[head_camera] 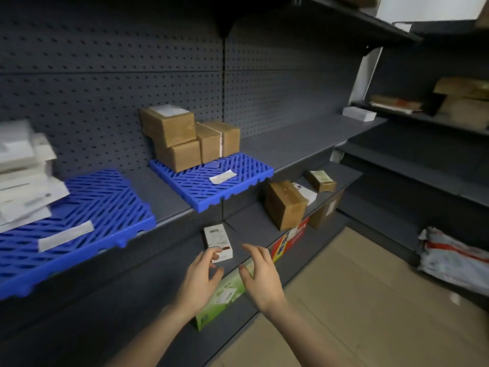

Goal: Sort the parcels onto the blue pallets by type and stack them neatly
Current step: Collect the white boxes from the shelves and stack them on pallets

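Hovering by white box (217,238) over green box (225,294): L hand (202,278), R hand (262,276), fingers (253,249) spread.

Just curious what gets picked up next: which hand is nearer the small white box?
Left. The left hand has its fingertips at the near edge of the small white box; the right hand hovers apart, to its right.

Bare forearms run to the left hand (201,279) and right hand (262,280).
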A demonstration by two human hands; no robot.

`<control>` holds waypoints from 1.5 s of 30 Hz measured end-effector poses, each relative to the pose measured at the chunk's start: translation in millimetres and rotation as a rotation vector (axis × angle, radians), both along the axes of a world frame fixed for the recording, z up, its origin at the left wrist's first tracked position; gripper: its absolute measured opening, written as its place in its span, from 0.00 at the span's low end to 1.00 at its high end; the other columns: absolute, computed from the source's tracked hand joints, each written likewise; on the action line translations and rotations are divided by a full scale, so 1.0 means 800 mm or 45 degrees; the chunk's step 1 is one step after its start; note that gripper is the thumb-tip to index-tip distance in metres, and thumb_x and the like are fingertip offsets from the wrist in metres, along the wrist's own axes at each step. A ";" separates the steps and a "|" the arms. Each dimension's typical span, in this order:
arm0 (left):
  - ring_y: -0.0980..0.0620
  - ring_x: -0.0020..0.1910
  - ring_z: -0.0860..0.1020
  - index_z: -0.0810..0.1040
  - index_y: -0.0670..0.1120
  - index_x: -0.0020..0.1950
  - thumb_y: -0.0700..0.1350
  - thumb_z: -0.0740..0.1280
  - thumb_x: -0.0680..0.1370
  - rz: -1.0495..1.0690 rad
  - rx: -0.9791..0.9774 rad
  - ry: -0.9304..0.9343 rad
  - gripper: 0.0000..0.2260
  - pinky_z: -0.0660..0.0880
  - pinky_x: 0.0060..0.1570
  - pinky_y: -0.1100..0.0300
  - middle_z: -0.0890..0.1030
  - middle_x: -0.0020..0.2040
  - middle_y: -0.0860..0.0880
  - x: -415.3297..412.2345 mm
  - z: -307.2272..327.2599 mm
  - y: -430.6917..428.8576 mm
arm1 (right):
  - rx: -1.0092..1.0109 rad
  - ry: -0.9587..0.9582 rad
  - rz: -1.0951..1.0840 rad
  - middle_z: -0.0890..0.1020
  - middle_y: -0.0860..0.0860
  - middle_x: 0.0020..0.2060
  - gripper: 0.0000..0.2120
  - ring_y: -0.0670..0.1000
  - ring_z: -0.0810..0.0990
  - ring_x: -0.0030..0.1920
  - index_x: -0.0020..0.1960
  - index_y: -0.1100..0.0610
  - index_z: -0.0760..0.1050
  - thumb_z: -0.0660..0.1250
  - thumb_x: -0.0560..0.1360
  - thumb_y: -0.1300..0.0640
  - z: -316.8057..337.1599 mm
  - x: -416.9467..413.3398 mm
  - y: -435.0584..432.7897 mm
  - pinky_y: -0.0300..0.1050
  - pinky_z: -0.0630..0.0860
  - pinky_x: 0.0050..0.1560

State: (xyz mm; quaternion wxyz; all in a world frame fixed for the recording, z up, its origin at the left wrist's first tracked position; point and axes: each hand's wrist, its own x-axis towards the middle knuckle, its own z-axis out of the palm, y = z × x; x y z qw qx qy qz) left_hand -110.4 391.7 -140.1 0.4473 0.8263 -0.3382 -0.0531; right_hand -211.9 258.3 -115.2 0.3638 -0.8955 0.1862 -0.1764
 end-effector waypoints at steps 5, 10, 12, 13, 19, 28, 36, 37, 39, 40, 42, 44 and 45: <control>0.51 0.64 0.72 0.65 0.51 0.72 0.42 0.69 0.76 0.067 0.103 0.131 0.26 0.67 0.61 0.62 0.72 0.66 0.50 0.065 -0.051 -0.075 | 0.000 0.246 0.104 0.60 0.49 0.73 0.28 0.51 0.61 0.72 0.75 0.44 0.56 0.61 0.78 0.53 -0.048 0.073 -0.082 0.37 0.60 0.66; 0.46 0.74 0.62 0.57 0.55 0.76 0.53 0.65 0.77 0.121 0.499 -0.013 0.30 0.58 0.70 0.55 0.60 0.76 0.47 0.128 -0.110 -0.108 | -0.174 0.584 0.169 0.46 0.52 0.78 0.31 0.58 0.50 0.77 0.77 0.41 0.44 0.56 0.79 0.44 -0.099 0.144 -0.142 0.51 0.53 0.75; 0.44 0.76 0.57 0.53 0.57 0.77 0.56 0.62 0.78 0.160 0.685 -0.009 0.30 0.58 0.72 0.52 0.54 0.78 0.47 0.149 -0.131 -0.116 | -0.286 0.702 0.221 0.44 0.53 0.78 0.31 0.59 0.48 0.77 0.77 0.42 0.42 0.54 0.80 0.43 -0.122 0.162 -0.156 0.53 0.49 0.75; 0.44 0.76 0.56 0.52 0.57 0.77 0.57 0.62 0.78 0.179 0.733 0.002 0.31 0.58 0.72 0.51 0.52 0.79 0.47 0.158 -0.141 -0.120 | -0.325 0.736 0.254 0.43 0.54 0.78 0.31 0.59 0.46 0.77 0.77 0.43 0.42 0.53 0.80 0.42 -0.130 0.170 -0.162 0.54 0.47 0.76; 0.42 0.74 0.61 0.55 0.58 0.77 0.60 0.68 0.72 0.226 0.881 -0.070 0.37 0.65 0.69 0.48 0.52 0.78 0.49 0.216 -0.232 -0.157 | -0.458 0.753 0.400 0.51 0.63 0.76 0.37 0.67 0.57 0.73 0.76 0.42 0.40 0.59 0.76 0.45 -0.228 0.240 -0.197 0.63 0.57 0.72; 0.49 0.62 0.75 0.41 0.59 0.77 0.53 0.69 0.74 0.221 0.969 -0.154 0.43 0.77 0.54 0.58 0.66 0.73 0.48 0.292 -0.360 -0.187 | -0.272 0.715 0.585 0.45 0.59 0.77 0.39 0.63 0.50 0.76 0.71 0.40 0.28 0.57 0.79 0.49 -0.390 0.336 -0.207 0.56 0.53 0.74; 0.53 0.53 0.81 0.61 0.58 0.75 0.42 0.69 0.75 0.246 0.648 0.093 0.32 0.78 0.49 0.64 0.76 0.67 0.51 0.256 -0.323 -0.163 | -0.034 0.637 0.572 0.59 0.60 0.72 0.34 0.64 0.70 0.63 0.77 0.43 0.38 0.55 0.79 0.52 -0.358 0.296 -0.185 0.52 0.72 0.57; 0.53 0.52 0.81 0.62 0.58 0.74 0.42 0.70 0.74 0.250 0.640 0.086 0.32 0.79 0.49 0.61 0.77 0.66 0.51 0.247 -0.309 -0.160 | -0.035 0.616 0.564 0.60 0.60 0.71 0.34 0.63 0.72 0.60 0.77 0.44 0.39 0.55 0.79 0.53 -0.344 0.287 -0.183 0.51 0.72 0.55; 0.53 0.52 0.82 0.63 0.59 0.74 0.42 0.70 0.73 0.263 0.606 0.090 0.32 0.79 0.50 0.58 0.78 0.64 0.50 0.226 -0.279 -0.153 | -0.051 0.574 0.550 0.60 0.60 0.71 0.33 0.64 0.74 0.58 0.77 0.45 0.40 0.55 0.79 0.53 -0.309 0.266 -0.175 0.51 0.73 0.53; 0.51 0.52 0.82 0.63 0.59 0.74 0.42 0.70 0.73 0.280 0.594 0.089 0.32 0.79 0.49 0.58 0.79 0.63 0.50 0.213 -0.264 -0.149 | -0.061 0.557 0.542 0.58 0.59 0.72 0.33 0.63 0.75 0.57 0.77 0.45 0.41 0.55 0.79 0.53 -0.291 0.254 -0.171 0.50 0.73 0.53; 0.50 0.51 0.81 0.62 0.57 0.75 0.42 0.70 0.73 0.336 0.587 0.085 0.32 0.78 0.46 0.61 0.80 0.62 0.48 0.179 -0.231 -0.139 | -0.081 0.522 0.539 0.54 0.57 0.74 0.33 0.63 0.75 0.57 0.77 0.44 0.42 0.55 0.79 0.54 -0.254 0.227 -0.162 0.50 0.74 0.53; 0.51 0.46 0.81 0.63 0.56 0.75 0.42 0.70 0.73 0.391 0.553 0.077 0.32 0.73 0.41 0.64 0.80 0.61 0.47 0.137 -0.194 -0.124 | -0.125 0.477 0.562 0.51 0.56 0.76 0.32 0.62 0.74 0.60 0.77 0.43 0.43 0.55 0.79 0.54 -0.215 0.198 -0.151 0.51 0.74 0.57; 0.52 0.43 0.80 0.63 0.56 0.74 0.42 0.71 0.73 0.417 0.522 0.073 0.32 0.71 0.40 0.65 0.79 0.61 0.46 0.114 -0.175 -0.115 | -0.154 0.455 0.583 0.50 0.56 0.76 0.31 0.62 0.74 0.60 0.77 0.43 0.44 0.55 0.79 0.54 -0.195 0.181 -0.144 0.50 0.74 0.57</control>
